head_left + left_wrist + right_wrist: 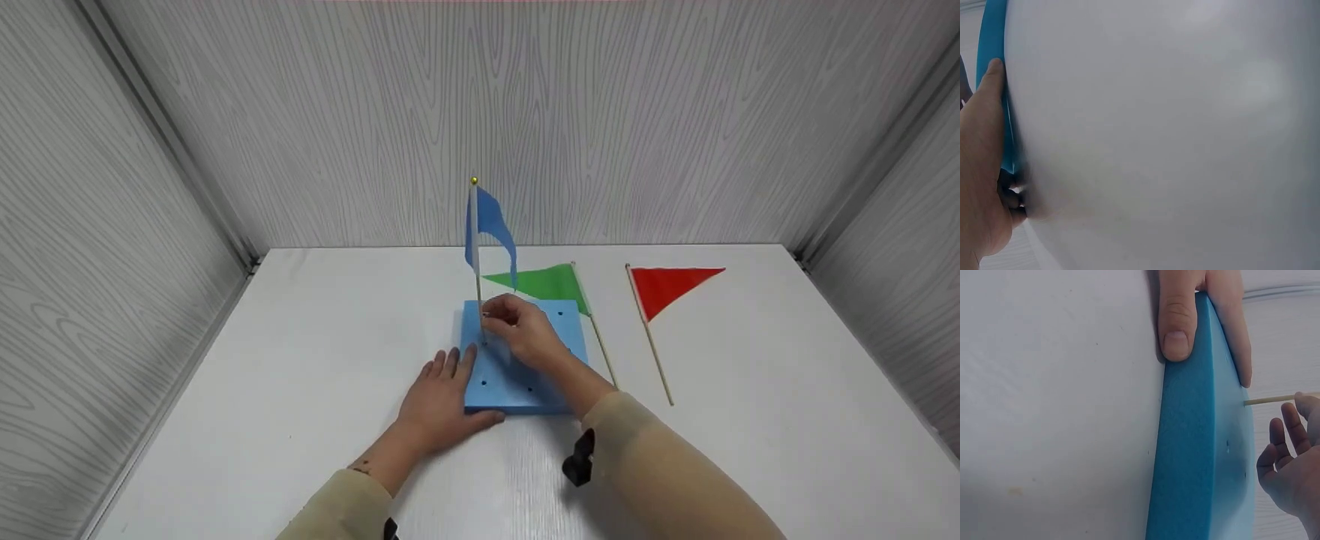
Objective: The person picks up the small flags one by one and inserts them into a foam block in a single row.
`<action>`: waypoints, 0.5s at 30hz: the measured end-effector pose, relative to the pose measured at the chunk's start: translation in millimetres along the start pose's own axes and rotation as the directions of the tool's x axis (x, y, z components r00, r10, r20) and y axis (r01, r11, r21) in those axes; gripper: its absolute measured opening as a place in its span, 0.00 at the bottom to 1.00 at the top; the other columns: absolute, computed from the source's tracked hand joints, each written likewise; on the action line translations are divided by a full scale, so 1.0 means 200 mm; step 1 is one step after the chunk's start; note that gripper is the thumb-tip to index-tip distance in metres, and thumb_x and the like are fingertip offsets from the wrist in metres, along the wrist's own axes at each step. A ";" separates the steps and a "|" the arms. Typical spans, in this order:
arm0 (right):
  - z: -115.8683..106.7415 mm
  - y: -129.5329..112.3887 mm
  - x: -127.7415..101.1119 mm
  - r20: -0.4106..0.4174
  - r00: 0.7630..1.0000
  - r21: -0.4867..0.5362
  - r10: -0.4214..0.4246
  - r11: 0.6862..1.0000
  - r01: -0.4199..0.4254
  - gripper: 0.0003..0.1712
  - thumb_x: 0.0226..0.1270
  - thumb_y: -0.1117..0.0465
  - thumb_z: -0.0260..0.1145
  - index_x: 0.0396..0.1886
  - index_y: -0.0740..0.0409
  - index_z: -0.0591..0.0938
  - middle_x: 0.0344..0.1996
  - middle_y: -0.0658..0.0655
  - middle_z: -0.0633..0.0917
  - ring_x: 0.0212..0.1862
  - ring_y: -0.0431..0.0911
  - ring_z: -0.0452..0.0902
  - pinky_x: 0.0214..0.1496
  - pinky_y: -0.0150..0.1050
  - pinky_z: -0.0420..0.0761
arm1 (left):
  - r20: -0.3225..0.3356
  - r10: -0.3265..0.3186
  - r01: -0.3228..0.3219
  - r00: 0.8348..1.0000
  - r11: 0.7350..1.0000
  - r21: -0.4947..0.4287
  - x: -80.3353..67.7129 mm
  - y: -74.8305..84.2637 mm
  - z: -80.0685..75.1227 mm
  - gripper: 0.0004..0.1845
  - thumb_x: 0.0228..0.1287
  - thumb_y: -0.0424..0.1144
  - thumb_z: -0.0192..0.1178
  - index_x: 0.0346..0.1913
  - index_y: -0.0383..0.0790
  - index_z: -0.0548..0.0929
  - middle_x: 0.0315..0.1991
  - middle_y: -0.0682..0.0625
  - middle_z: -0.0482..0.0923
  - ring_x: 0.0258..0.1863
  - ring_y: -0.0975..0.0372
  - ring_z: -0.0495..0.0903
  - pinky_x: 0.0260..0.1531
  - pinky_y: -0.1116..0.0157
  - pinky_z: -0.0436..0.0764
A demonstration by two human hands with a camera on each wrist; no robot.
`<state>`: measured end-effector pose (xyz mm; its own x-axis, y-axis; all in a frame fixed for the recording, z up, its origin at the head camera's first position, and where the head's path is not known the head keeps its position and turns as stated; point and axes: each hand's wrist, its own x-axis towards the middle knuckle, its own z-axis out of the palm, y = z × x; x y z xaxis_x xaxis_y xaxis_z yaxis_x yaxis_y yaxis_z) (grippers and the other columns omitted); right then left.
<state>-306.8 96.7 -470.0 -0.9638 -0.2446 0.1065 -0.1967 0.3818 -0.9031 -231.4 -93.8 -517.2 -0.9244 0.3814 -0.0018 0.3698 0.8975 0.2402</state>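
Observation:
A blue flag (491,214) with a gold ball on top stands nearly upright, its stick's lower end at a hole in a light blue block (506,375). My right hand (529,334) pinches the stick low down, between thumb and forefinger. In the right wrist view the wooden stick (1269,400) meets the block's top face, and that hand's other fingers are spread and bent. My left hand (439,409) lies against the block's left front corner, fingers straight; its thumb (1176,329) presses the front side and the forefinger reaches onto the top.
Right of the block, a green pennant (551,283) on a stick lies on the white table (360,322), partly hidden behind the block. Farther right lies a red pennant (671,289) on its stick. Several small holes dot the block's top. Grey wood-grain walls (525,112) enclose the table.

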 end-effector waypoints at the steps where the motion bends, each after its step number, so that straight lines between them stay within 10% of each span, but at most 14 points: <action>1: -0.01 0.00 0.00 -0.001 1.000 0.006 0.000 1.000 0.000 0.11 0.79 0.62 0.68 0.56 0.53 0.85 0.46 0.50 0.87 0.47 0.46 0.81 0.50 0.39 0.82 | 0.000 -0.001 0.001 1.000 1.000 -0.004 0.00 0.00 0.00 0.63 0.64 0.82 0.52 0.87 0.39 0.49 0.82 0.33 0.55 0.82 0.40 0.54 0.79 0.44 0.58; 15: -0.26 -0.01 -0.05 -0.023 1.000 0.065 -0.021 0.998 0.022 0.15 0.79 0.59 0.68 0.60 0.53 0.84 0.51 0.54 0.86 0.54 0.49 0.81 0.55 0.42 0.80 | 0.007 -0.014 0.014 1.000 1.000 -0.011 0.00 0.01 0.00 0.64 0.63 0.82 0.53 0.87 0.41 0.48 0.83 0.33 0.54 0.82 0.40 0.53 0.80 0.45 0.56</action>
<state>-306.5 145.3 -446.8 -0.9633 -0.2318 0.1350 -0.2061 0.3177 -0.9255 -230.4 -92.4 -516.1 -0.9288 0.3704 -0.0117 0.3558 0.9001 0.2513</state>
